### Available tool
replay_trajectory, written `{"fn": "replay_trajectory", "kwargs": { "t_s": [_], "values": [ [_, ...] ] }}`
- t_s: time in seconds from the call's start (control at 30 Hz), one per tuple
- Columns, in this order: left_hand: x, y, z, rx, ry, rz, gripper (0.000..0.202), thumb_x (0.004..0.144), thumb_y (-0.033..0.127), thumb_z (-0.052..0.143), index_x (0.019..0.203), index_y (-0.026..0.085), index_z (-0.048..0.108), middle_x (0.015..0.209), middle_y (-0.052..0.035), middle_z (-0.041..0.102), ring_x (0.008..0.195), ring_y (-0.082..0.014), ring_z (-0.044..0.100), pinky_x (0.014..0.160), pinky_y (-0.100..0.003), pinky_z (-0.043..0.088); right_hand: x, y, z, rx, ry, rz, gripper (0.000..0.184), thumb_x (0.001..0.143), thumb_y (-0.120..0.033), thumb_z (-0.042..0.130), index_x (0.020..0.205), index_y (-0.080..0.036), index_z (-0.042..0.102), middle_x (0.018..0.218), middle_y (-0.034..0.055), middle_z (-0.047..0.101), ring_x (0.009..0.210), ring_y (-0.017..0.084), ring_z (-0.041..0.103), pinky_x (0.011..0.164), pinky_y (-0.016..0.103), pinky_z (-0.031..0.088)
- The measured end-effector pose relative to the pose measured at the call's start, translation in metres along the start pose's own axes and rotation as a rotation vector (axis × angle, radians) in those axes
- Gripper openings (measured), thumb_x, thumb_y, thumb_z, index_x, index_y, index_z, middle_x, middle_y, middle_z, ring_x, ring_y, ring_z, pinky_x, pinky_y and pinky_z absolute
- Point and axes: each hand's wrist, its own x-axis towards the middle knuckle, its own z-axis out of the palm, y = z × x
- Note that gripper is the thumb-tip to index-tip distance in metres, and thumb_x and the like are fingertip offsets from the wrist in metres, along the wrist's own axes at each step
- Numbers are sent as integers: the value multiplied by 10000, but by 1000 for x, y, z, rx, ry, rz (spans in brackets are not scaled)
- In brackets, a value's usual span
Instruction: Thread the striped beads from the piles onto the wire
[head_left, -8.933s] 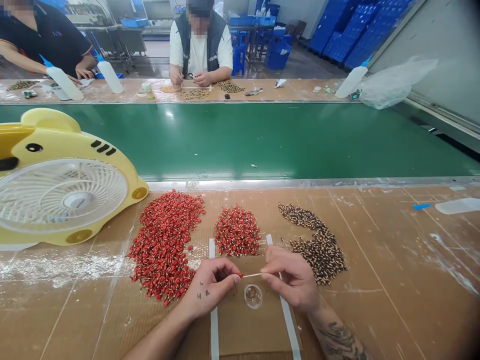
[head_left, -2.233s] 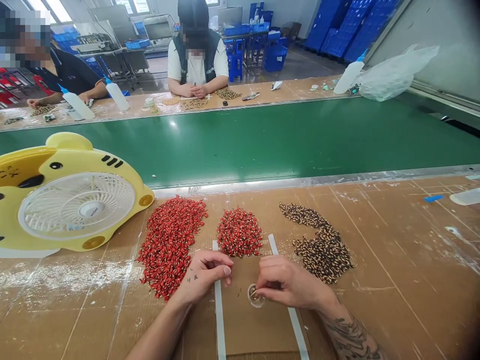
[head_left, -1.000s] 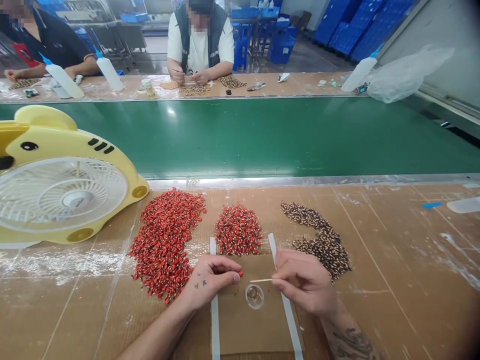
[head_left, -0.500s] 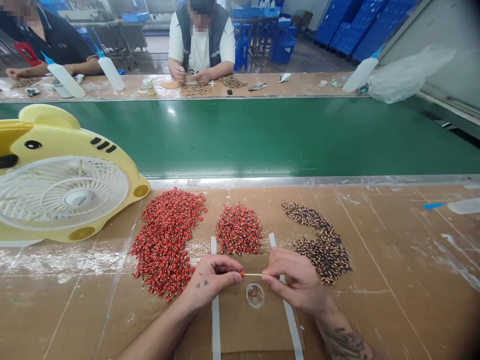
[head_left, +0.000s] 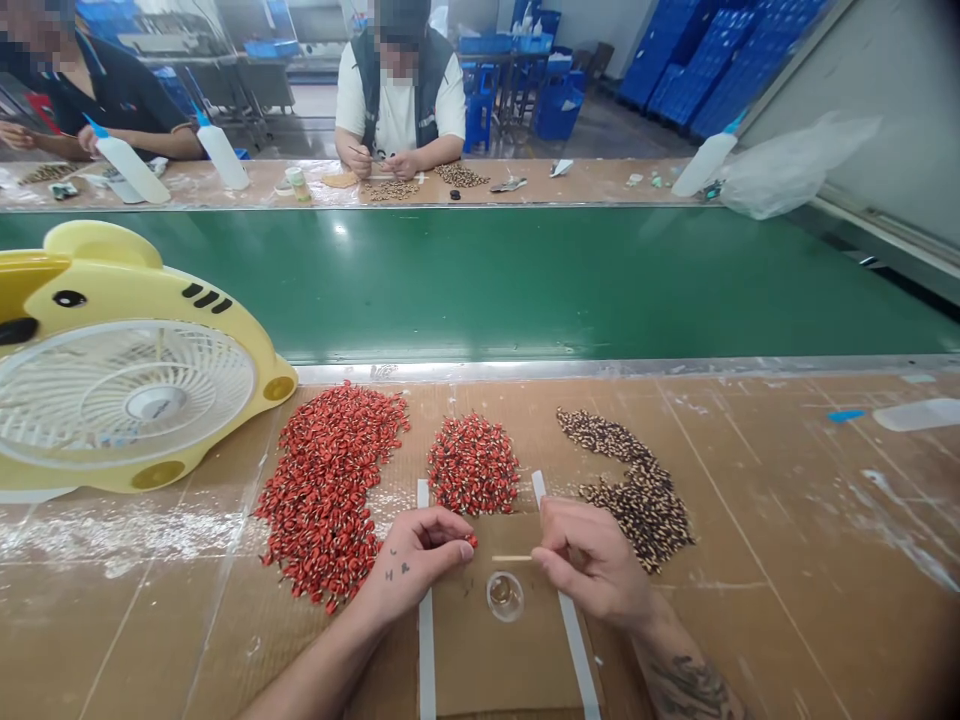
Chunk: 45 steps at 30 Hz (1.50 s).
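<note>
My left hand [head_left: 416,560] pinches a small red bead [head_left: 470,540] between thumb and fingertips. My right hand [head_left: 592,560] grips a thin wooden stick [head_left: 511,558] whose tip points at the bead and stands a little apart from it. Below the stick, a small clear cup [head_left: 505,597] with a little amber matter inside sits on a cardboard sheet [head_left: 495,650] held by white tape strips [head_left: 571,625]. A large heap of red beads [head_left: 322,490] lies left of the sheet, a smaller red heap [head_left: 472,465] above it, and dark speckled beads [head_left: 634,495] to the right.
A yellow desk fan [head_left: 127,400] lies at the left of my bench. Beyond the bench's metal edge runs a green conveyor belt [head_left: 480,285]. Across it, a co-worker [head_left: 401,100] works at a facing bench among glue bottles [head_left: 221,157], with another person [head_left: 97,90] to the left.
The stick's tip has drawn back rightward from the red bead it touched half a second ago. My left hand stays pinched on the bead, and the view has shifted slightly.
</note>
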Motion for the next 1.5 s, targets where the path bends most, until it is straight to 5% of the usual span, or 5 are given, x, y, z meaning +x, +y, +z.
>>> {"fn": "replay_trajectory", "kwargs": {
  "t_s": [0.17, 0.37, 0.53, 0.93, 1.5],
  "values": [
    [3, -6, -3, 17, 10, 23, 161, 691, 247, 804, 781, 137, 727, 649, 7, 655, 603, -103, 541, 595, -198, 410, 4, 0, -10, -110, -381, 98, 258, 872, -303, 663, 661, -179, 583, 626, -22, 561, 618, 128, 521, 592, 243, 369],
    [3, -9, -6, 30, 4, 16, 176, 708, 276, 793, 802, 141, 729, 681, -4, 668, 625, -114, 555, 609, -203, 410, -8, 21, -55, -408, 40, 338, 178, 946, -234, 550, 879, -198, 711, 884, 49, 704, 842, 199, 628, 796, 326, 479],
    [2, -8, -6, 19, 0, 18, 191, 697, 288, 801, 798, 141, 730, 683, -7, 670, 637, -118, 556, 616, -204, 415, -16, 44, -70, -583, 30, 375, 192, 888, -158, 568, 936, -209, 747, 926, 69, 727, 924, 249, 621, 859, 402, 491],
    [2, -5, -3, -28, -30, 56, 195, 684, 275, 807, 784, 131, 721, 650, -6, 676, 606, -113, 568, 598, -203, 432, -9, 47, -55, -587, 77, 424, 170, 863, -166, 522, 790, -195, 672, 832, 51, 691, 814, 226, 616, 768, 355, 478],
    [-2, -11, 8, 4, 180, 278, 80, 718, 202, 748, 773, 146, 734, 695, -31, 722, 610, -130, 622, 590, -202, 478, 19, 5, 47, 430, 212, 428, 84, 784, -281, 749, 801, -199, 759, 842, 64, 747, 776, 193, 688, 707, 286, 548]
  ]
}}
